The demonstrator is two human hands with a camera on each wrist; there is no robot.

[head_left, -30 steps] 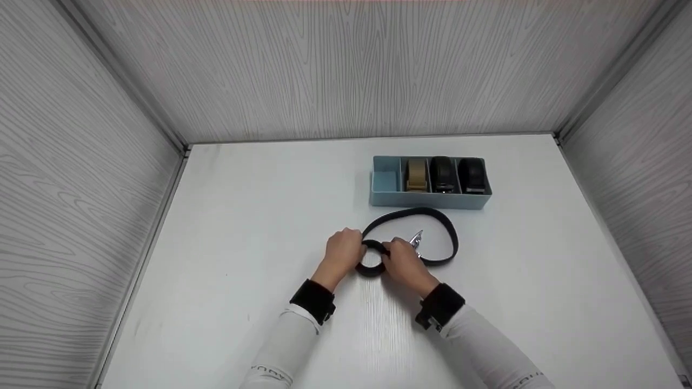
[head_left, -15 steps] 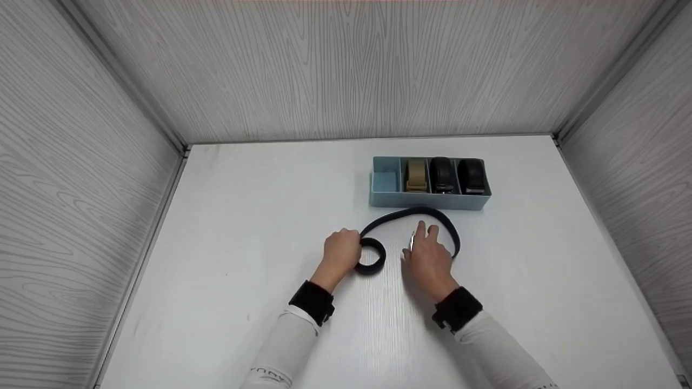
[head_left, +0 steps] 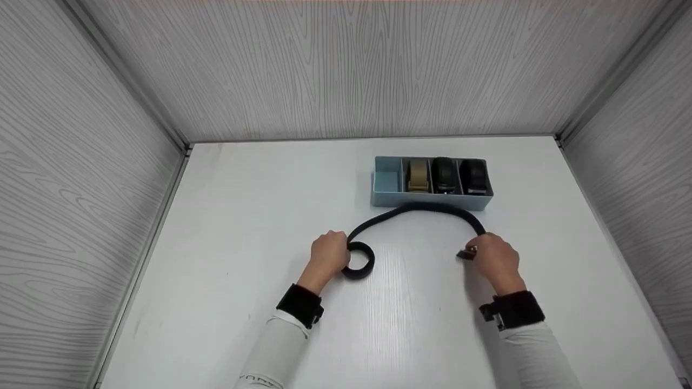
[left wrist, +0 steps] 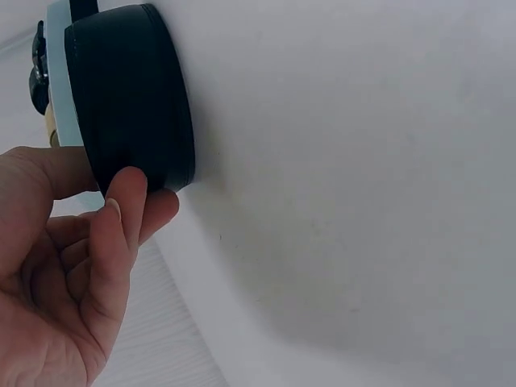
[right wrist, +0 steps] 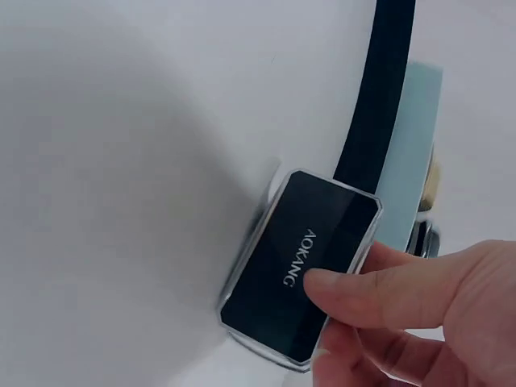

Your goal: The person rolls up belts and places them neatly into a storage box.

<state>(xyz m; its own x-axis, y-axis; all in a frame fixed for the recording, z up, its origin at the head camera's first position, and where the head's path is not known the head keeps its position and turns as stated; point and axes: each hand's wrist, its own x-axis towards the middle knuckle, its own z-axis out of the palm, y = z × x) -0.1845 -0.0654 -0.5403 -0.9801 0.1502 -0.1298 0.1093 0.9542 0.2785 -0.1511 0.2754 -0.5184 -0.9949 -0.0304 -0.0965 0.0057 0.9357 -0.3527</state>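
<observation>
A black belt (head_left: pixel 430 207) arcs across the white table, its one end wound into a coil (head_left: pixel 370 265). My left hand (head_left: pixel 328 252) pinches the coil's left side; in the left wrist view the fingers and thumb hold the smooth coil wall (left wrist: pixel 129 97) near its lower edge. At the belt's other end, my right hand (head_left: pixel 496 260) grips the buckle (right wrist: pixel 302 266), a dark rectangular plate with a silver rim and the letters AOKANG. The right thumb lies on the plate's face, with fingers behind it. The strap runs up from the buckle in the right wrist view.
Just beyond the belt's arc stands a light blue divided box (head_left: pixel 432 201). It holds a rolled tan belt (head_left: pixel 417 175) and two rolled black belts (head_left: pixel 444 175); its leftmost compartment (head_left: pixel 387 181) is bare. Grey wood-grain walls enclose the table on the back and sides.
My right hand has left the coil, taken the buckle and carried it to the right, spreading the belt's loop into a wide arc. The left hand and coil have shifted slightly left.
</observation>
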